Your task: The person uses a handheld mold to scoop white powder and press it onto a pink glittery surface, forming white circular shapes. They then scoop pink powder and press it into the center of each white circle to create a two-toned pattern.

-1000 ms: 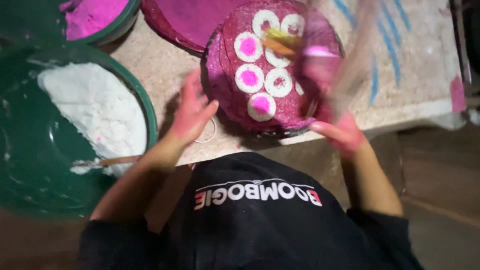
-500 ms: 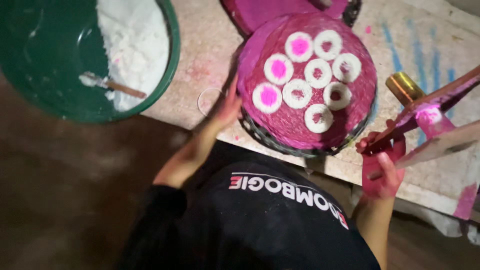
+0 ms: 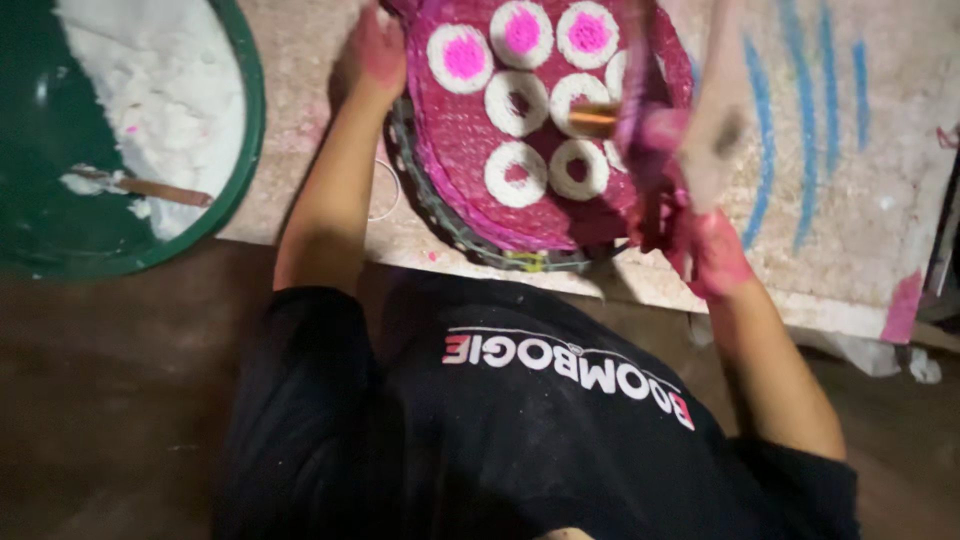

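A big green basin (image 3: 235, 190) at the left holds a heap of white powder (image 3: 165, 90), with a wooden-handled scoop (image 3: 140, 186) lying in it. Blue streaks (image 3: 800, 120) mark the pale work surface (image 3: 860, 260) at the right

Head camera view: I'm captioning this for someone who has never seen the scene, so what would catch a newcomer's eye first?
First, the round pink woven tray at top centre, carrying white rings, three of them filled with bright pink. The right hand, stained pink, holds a blurred pink-smeared tool over the tray's right side, while the left hand grips its left edge. At far left sits a big green basin of white powder.
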